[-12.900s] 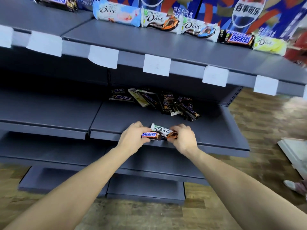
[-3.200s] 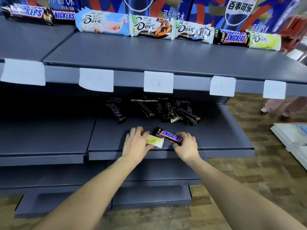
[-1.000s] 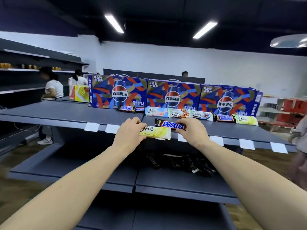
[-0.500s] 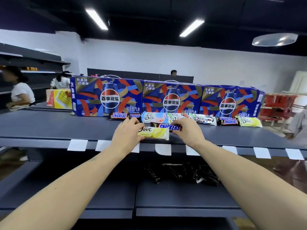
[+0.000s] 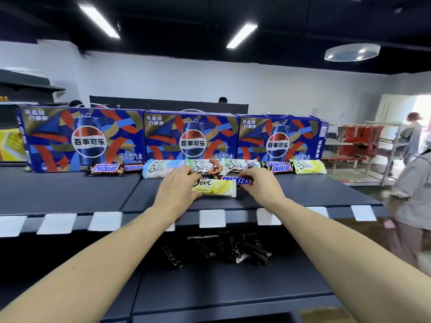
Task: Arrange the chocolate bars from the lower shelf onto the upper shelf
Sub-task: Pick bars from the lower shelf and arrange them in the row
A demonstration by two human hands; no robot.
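Left hand (image 5: pixel 177 192): grip closed on yellow Dove bar (image 5: pixel 215 188), held low over upper shelf (image 5: pixel 70 194). Right hand (image 5: pixel 262 185): grip pinching Snickers bar (image 5: pixel 238 180) just behind the Dove. Row of bars (image 5: pixel 233 167) lines the Pepsi boxes (image 5: pixel 193 138). Dark pile of bars (image 5: pixel 224 249) lies on lower shelf (image 5: pixel 233 290)

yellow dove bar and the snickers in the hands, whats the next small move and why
Probably set both down just in front of the back row and let go. The left hand holds the yellow Dove bar and the right hand the Snickers bar low over the upper shelf, with bare shelf under them, and more bars wait below.
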